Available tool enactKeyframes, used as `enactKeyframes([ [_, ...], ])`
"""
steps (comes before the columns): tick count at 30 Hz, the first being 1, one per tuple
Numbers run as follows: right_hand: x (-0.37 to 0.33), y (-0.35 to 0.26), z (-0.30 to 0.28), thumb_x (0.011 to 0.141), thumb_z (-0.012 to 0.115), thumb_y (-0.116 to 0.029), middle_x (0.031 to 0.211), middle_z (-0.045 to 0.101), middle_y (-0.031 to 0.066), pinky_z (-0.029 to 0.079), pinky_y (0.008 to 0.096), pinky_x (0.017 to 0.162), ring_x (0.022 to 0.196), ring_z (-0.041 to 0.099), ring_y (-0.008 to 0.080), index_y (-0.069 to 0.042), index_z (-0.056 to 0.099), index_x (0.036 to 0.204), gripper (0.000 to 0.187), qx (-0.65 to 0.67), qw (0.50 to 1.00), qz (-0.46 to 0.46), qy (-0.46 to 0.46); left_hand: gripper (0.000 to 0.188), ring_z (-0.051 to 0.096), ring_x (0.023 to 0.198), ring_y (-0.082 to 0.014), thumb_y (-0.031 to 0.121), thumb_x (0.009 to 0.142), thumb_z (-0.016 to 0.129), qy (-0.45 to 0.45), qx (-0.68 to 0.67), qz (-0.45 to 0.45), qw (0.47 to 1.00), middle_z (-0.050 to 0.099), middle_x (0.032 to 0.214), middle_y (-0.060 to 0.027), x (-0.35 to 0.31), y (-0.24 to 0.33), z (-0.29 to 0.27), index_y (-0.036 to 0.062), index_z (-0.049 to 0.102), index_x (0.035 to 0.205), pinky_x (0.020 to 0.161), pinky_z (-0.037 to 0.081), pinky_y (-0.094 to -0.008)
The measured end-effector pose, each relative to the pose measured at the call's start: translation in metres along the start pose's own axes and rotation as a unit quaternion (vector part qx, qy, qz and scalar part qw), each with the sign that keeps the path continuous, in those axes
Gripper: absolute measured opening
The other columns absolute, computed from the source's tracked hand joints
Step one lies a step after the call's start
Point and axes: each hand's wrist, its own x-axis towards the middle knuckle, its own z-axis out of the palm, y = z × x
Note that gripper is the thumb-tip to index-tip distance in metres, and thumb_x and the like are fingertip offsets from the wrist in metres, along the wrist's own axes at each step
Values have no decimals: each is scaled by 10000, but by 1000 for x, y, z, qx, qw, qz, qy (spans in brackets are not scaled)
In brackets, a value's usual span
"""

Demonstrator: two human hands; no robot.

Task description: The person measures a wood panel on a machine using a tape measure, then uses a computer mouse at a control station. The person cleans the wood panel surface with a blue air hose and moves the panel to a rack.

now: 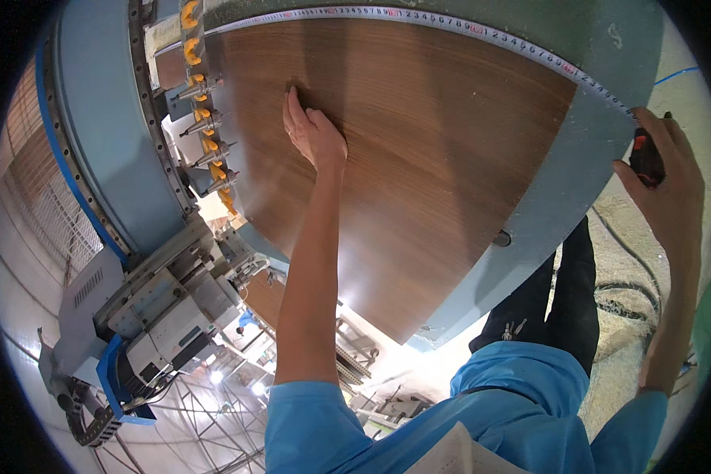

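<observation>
Wood-grain panel, dark brown, lies flat on the grey-green machine table, and the left hand rests palm-down on it, fingers straight and close together, pressing the surface rather than gripping anything. Just beyond the fingertips the board's top edge meets a curved measuring scale that runs along the table's rim. To the left of that hand, near but not touching, stands a row of drill bits in yellow holders on the blue-grey machine head. Well apart, off the panel's right side, the right hand is raised, its fingers curled around a small black and red device.
</observation>
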Motion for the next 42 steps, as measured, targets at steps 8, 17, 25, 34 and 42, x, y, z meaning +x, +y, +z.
enactKeyframes([
  [8, 0, -1, -2, 746, 852, -183, 1062, 628, 92, 588, 374, 830, 948, 677, 245, -156, 589, 1343, 653, -48, 994, -79, 51, 493, 411, 1403, -372, 105, 991, 400, 21, 3, 23, 1000, 485, 1487, -192, 0, -10, 5, 65, 469, 1477, 1176, 329, -474],
  [17, 1, -21, -27, 763, 824, -373, 935, 596, 98, 553, 419, 761, 929, 638, 278, -175, 631, 1252, 562, -13, 999, -28, -7, 497, 411, 1414, -362, 136, 996, 390, 22, -26, 16, 999, 434, 1537, -178, 0, 2, 1, 74, 471, 1483, 1165, 354, -483],
  [25, 2, -24, -24, 782, 811, -404, 954, 599, 102, 552, 407, 760, 948, 631, 267, -164, 627, 1259, 565, 0, 1000, -12, -24, 499, 390, 1436, -333, 169, 1014, 380, 18, 4, -22, 1000, 422, 1562, -122, 1, 5, 1, 157, 456, 1507, 1171, 351, -481],
  [34, 1, -28, -21, 750, 838, -357, 938, 607, 78, 552, 395, 774, 920, 637, 252, -144, 646, 1243, 570, -15, 1000, 3, -19, 491, 397, 1429, -329, 175, 1019, 369, 19, -1, -21, 1000, 425, 1557, -121, 0, 6, 0, 140, 466, 1499, 1172, 364, -479],
  [42, -1, -26, -21, 758, 818, -381, 936, 599, 98, 541, 402, 762, 922, 629, 265, -147, 644, 1262, 582, -1, 1000, -4, -9, 500, 387, 1441, -299, 186, 1019, 376, 4, 26, -48, 998, 414, 1569, -92, 0, 11, -2, 166, 444, 1513, 1199, 358, -462],
])
